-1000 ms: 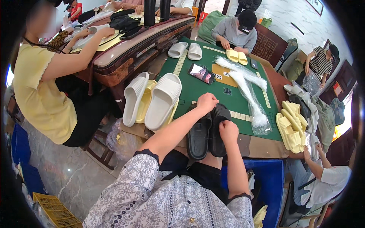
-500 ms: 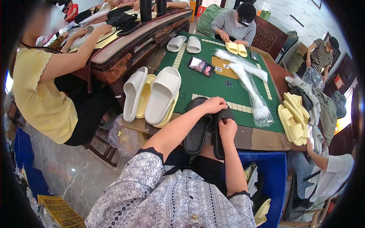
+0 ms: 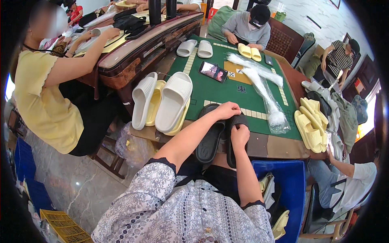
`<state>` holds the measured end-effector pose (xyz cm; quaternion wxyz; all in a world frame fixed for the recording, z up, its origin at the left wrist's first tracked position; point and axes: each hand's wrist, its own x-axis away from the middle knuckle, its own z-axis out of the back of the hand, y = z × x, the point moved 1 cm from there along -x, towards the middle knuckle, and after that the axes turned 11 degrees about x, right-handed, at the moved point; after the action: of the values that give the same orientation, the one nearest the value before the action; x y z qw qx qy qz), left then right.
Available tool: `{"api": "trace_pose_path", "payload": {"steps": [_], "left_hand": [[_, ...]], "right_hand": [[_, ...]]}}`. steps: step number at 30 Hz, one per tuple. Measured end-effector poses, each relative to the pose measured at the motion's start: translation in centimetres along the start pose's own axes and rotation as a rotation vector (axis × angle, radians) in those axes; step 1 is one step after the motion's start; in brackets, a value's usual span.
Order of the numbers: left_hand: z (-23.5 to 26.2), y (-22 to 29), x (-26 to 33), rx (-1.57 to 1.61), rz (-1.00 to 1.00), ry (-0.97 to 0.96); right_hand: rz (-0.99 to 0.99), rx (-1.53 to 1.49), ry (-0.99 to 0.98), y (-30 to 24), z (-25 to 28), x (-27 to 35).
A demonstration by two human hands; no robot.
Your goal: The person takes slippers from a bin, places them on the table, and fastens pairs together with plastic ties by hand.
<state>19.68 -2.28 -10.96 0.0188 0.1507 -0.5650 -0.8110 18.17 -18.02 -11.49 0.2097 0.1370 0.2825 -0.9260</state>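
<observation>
A pair of black slide slippers rests side by side at the near table edge, the left slipper [image 3: 207, 143] and the right slipper [image 3: 231, 150]. My right hand [image 3: 240, 137] is closed on the strap of the right one, from its outer side. Just above the toe end of that slipper, my left hand [image 3: 227, 110] has its fingertips pinched together; whatever lies between them is too small to make out. The left forearm passes over the left slipper and hides part of its strap.
White slippers [image 3: 176, 99] stacked with yellow ones stand at left. Clear bags of thin white strands [image 3: 265, 95] and a phone [image 3: 213, 71] lie on the green table mat [image 3: 194, 91]. Yellow slippers [image 3: 308, 131] sit at right. A blue crate [image 3: 295, 182] is beside my lap. Several people work around.
My left hand has lifted slightly off the right slipper's strap, its fingertips now pinched above the toe. My right hand has shifted slightly, still holding the slipper.
</observation>
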Motion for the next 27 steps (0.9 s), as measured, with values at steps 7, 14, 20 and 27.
{"api": "trace_pose_path", "payload": {"steps": [7, 14, 20, 27], "left_hand": [[0.0, 1.1, 0.9, 0.070, 0.075, 0.119], [-0.4, 0.5, 2.0, 0.041, 0.029, 0.392], [-0.3, -1.0, 2.0, 0.239, 0.031, 0.486], [0.2, -2.1, 1.9, 0.515, -0.010, 0.696]], "right_hand": [[-0.033, -0.164, -0.095, 0.4, 0.5, 0.2], [0.029, -0.399, -0.229, 0.7, 0.8, 0.0], [0.054, -0.612, -0.408, 1.8, 1.0, 0.6], [0.433, -0.129, -0.219, -0.9, 7.4, 2.2]]}}
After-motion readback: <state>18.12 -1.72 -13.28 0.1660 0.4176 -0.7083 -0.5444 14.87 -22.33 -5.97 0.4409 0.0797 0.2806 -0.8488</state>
